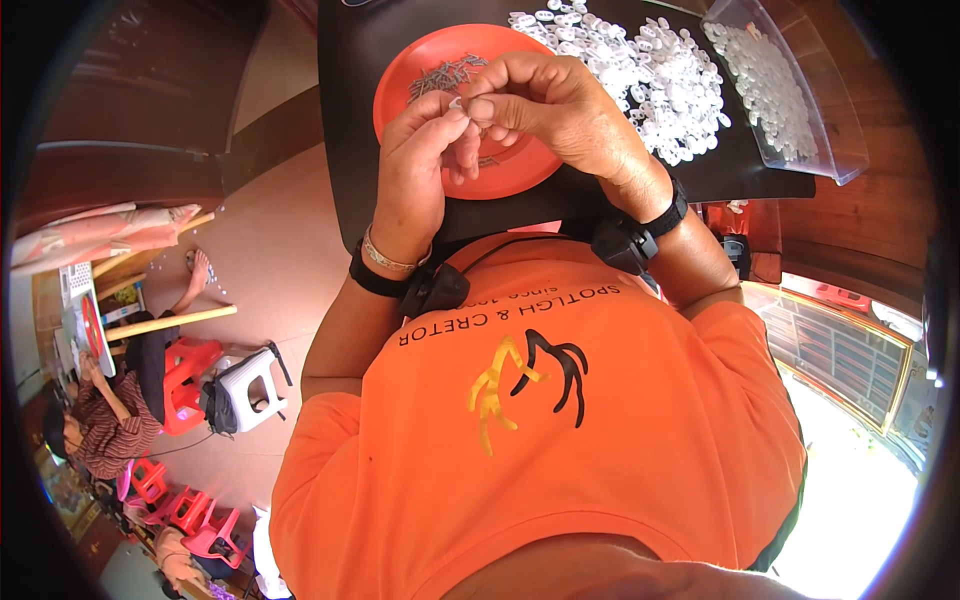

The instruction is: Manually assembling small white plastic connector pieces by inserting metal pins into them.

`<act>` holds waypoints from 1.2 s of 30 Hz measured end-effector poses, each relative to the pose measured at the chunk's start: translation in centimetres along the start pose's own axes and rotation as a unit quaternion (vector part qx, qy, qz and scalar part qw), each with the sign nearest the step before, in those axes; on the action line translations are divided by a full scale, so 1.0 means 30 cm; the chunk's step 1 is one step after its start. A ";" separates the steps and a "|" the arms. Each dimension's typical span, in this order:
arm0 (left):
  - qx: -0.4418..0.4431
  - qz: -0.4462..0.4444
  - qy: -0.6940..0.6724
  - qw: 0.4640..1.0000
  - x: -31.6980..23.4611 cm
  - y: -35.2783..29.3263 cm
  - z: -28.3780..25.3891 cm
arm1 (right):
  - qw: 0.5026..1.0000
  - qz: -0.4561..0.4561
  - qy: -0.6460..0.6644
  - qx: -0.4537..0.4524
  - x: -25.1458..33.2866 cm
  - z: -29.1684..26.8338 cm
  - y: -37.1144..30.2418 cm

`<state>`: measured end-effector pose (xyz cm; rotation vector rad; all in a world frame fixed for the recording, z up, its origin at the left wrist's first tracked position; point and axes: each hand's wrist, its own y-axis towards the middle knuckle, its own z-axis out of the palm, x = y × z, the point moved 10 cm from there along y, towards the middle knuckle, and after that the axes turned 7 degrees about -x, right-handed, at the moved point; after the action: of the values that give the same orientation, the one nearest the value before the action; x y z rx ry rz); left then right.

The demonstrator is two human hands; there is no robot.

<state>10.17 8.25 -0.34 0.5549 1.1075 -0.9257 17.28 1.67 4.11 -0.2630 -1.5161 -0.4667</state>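
Together, both hands pinching one small white piece

Left hand [425, 160] and right hand [560, 110] are meeting above the orange plate [420, 60] of small metal pins [447, 72], fingertips clamped on a tiny white plastic piece [456, 102]. Rightward, loose white pieces [650, 70] are lying beside a clear tray [800, 120].

Both forearms rise from below and converge, the left hand [425, 160] and right hand [555, 105] meeting fingertip to fingertip, fingers curled in a close pinch, wrists bent inward.
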 end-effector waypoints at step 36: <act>0.046 0.013 0.128 0.991 -0.032 -0.033 0.052 | 0.989 -0.055 -0.123 -0.056 0.007 -0.035 -0.017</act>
<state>9.97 6.84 1.19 0.7787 1.2885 -0.9031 17.99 0.71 4.21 -0.3342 -1.7551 -0.6262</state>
